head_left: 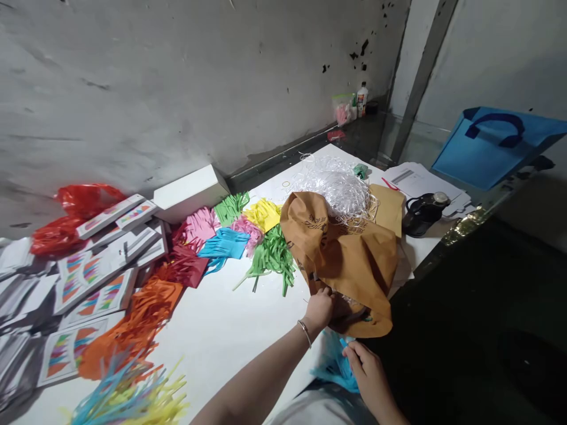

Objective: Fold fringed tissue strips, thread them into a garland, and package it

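A brown bag (pixel 363 254) with dark printing lies slumped on the white table, its mouth toward me. My left hand (pixel 321 306), with a bracelet at the wrist, is closed on the rim of that mouth. Something pale shows inside the bag, too dim to name. Below it, near the table's front edge, my right hand (pixel 367 369) pinches a blue tissue-paper tassel (pixel 334 360), whose strips hang to the left. Left of the bag lie fringed paper tassels: green (pixel 272 260), yellow (pixel 263 213), light blue (pixel 225 243) and pink (pixel 201 227).
Orange tassels (pixel 137 319) and printed boxes (pixel 101 265) cover the left side, with a red plastic bag (pixel 88 203) and a white box (pixel 190 192) behind. White string (pixel 339 186) is heaped behind the brown bag. A black bottle (pixel 425 213) and a blue bag (pixel 491 147) stand right.
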{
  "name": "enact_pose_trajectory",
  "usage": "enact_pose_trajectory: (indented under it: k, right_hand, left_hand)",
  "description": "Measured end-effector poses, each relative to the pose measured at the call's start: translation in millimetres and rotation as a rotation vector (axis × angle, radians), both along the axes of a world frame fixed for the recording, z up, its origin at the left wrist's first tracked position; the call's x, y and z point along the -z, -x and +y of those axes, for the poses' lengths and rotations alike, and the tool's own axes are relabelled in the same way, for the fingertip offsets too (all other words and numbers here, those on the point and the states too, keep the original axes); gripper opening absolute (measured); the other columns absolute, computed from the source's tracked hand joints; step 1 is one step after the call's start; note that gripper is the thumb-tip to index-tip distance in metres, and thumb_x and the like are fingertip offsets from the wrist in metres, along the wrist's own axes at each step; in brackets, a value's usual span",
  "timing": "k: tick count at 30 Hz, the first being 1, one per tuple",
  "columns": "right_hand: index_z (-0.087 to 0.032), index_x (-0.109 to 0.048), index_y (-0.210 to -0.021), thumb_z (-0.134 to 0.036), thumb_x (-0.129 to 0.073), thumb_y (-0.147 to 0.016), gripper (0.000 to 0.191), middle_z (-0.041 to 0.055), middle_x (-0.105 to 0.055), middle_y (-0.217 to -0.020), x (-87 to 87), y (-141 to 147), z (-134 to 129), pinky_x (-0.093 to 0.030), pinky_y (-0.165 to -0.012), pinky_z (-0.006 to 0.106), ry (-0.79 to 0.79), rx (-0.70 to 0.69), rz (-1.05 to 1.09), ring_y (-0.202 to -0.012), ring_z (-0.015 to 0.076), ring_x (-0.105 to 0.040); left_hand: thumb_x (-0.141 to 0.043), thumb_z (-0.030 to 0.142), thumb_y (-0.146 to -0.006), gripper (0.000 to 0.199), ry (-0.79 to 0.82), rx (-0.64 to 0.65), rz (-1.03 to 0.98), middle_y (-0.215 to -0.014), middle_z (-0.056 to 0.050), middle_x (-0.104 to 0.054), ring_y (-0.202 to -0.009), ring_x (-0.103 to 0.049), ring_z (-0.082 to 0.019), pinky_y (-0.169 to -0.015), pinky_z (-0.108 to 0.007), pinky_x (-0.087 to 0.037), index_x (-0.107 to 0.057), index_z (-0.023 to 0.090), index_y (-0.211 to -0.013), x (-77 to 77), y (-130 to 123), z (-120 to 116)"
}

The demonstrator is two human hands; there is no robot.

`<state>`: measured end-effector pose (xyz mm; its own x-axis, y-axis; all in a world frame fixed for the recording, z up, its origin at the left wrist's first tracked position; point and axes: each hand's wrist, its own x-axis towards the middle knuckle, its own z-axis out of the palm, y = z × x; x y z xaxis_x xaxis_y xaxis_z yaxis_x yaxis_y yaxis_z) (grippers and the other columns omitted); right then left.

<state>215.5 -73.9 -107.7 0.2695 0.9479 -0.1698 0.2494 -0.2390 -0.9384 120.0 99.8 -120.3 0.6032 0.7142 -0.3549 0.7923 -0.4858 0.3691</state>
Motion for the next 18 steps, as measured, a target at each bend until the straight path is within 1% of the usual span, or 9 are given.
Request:
enact_pose_trajectory:
  k: [4,6,8,11,13,16,18]
  right_hand:
    - [-0.02,-0.064,-0.077,-0.058,-0.036,-0.095,0.051,0.0071,-0.07,-0.072,5.1,-1.1,-5.6,-0.05,-0.06,0.027,0.016,-0.015,0.001,-0.064,0.0201,-0.065]
    - [-0.021,-0.065,-0.076,-0.058,-0.035,-0.095,0.051,0.0071,-0.07,-0.072,7.0,0.1,-7.4,-0.05,-0.062,0.027,0.017,-0.029,0.0,-0.065,0.0204,-0.065]
    - [-0.021,-0.065,-0.077,-0.059,-0.035,-0.095,0.052,0.0076,-0.07,-0.074,7.9,1.4,-7.4,-0.051,-0.064,0.028,0.013,-0.037,0.0,-0.069,0.0215,-0.066]
    - [-0.021,-0.066,-0.077,-0.061,-0.035,-0.094,0.053,0.0086,-0.071,-0.076,7.9,2.0,-4.5,-0.052,-0.066,0.029,0.007,-0.029,-0.001,-0.071,0.0226,-0.067]
    - [-0.021,-0.066,-0.077,-0.062,-0.036,-0.094,0.053,0.0083,-0.071,-0.075,6.5,1.6,-1.7,-0.052,-0.065,0.028,0.007,-0.018,-0.001,-0.069,0.0221,-0.067]
    - [-0.021,-0.065,-0.078,-0.059,-0.037,-0.095,0.05,0.0076,-0.07,-0.075,-1.7,1.5,3.8,-0.052,-0.063,0.026,0.013,-0.01,-0.005,-0.065,0.0199,-0.065]
    - [-0.021,-0.065,-0.08,-0.057,-0.038,-0.096,0.047,0.0074,-0.07,-0.077,-14.3,3.9,9.6,-0.052,-0.063,0.025,0.0,-0.022,-0.013,-0.067,0.0194,-0.065]
  left_hand:
    - [-0.052,0.017,-0.088,0.022,0.058,-0.053,0.007,-0.106,-0.016,-0.063,-0.098,-0.061,-0.026,-0.085,-0.038,-0.049,-0.066,0.013,-0.104,7.4,1.3,7.7]
    - [-0.054,0.018,-0.086,0.023,0.104,-0.109,-0.035,-0.104,-0.015,-0.065,-0.095,-0.063,-0.026,-0.084,-0.038,-0.05,-0.066,0.013,-0.105,7.0,1.3,12.2]
    - [-0.056,0.02,-0.085,0.023,0.155,-0.179,-0.113,-0.102,-0.014,-0.066,-0.094,-0.063,-0.026,-0.084,-0.037,-0.05,-0.066,0.014,-0.105,3.4,1.7,14.9]
    - [-0.055,0.023,-0.086,0.018,0.239,-0.305,-0.282,-0.098,-0.012,-0.067,-0.093,-0.062,-0.025,-0.085,-0.037,-0.049,-0.067,0.015,-0.095,-7.1,5.7,11.6]
    - [-0.054,0.03,-0.088,0.02,0.325,-0.397,-0.413,-0.089,-0.009,-0.067,-0.086,-0.062,-0.022,-0.079,-0.035,-0.05,-0.067,0.015,-0.09,-16.5,12.0,3.5]
    - [-0.052,0.045,-0.089,0.035,0.504,-0.532,-0.605,-0.07,-0.004,-0.061,-0.063,-0.058,-0.016,-0.062,-0.029,-0.051,-0.065,0.013,-0.093,-34.3,27.3,-15.4]
    - [-0.052,0.053,-0.088,0.045,0.595,-0.606,-0.713,-0.066,-0.002,-0.057,-0.055,-0.054,-0.012,-0.057,-0.027,-0.048,-0.065,0.01,-0.096,-49.4,41.0,-29.9]
